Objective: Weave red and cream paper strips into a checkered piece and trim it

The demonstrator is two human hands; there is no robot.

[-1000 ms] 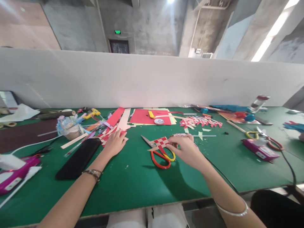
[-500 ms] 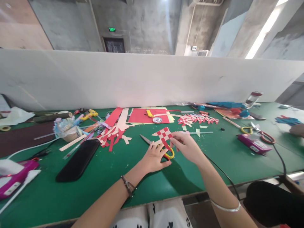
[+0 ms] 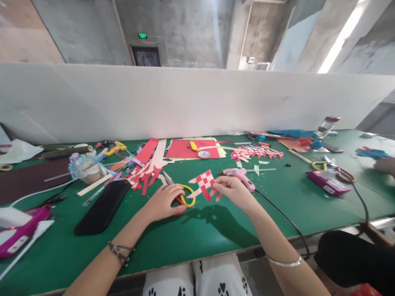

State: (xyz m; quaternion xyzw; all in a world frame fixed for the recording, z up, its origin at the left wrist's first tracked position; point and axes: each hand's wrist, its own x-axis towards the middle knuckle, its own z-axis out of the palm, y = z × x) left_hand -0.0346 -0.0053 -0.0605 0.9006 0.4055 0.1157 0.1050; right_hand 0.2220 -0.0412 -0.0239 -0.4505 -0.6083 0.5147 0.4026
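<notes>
My right hand (image 3: 230, 190) pinches a woven red-and-cream paper piece (image 3: 205, 181) by its right edge. The piece has a checkered body with pointed strip ends and is raised over the table. My left hand (image 3: 166, 201) is closed over the scissors (image 3: 189, 196), which have yellow and orange handles. Their blades point away toward the paper scraps, and the hand hides their middle. Beside my right hand lies a pink glue gun (image 3: 245, 179) with a black cord.
Red and cream strips (image 3: 151, 172) pile up left of centre, near a black case (image 3: 103, 207). Red sheets (image 3: 175, 149) lie behind, with woven pieces (image 3: 257, 152) to their right. Another pair of scissors (image 3: 344, 174) and a purple box (image 3: 328, 183) sit rightward, near another person's hand (image 3: 384, 164).
My left hand has moved left, and the scissors have shifted left with it. The woven paper has moved slightly left and down in my right hand, uncovering the pink glue gun.
</notes>
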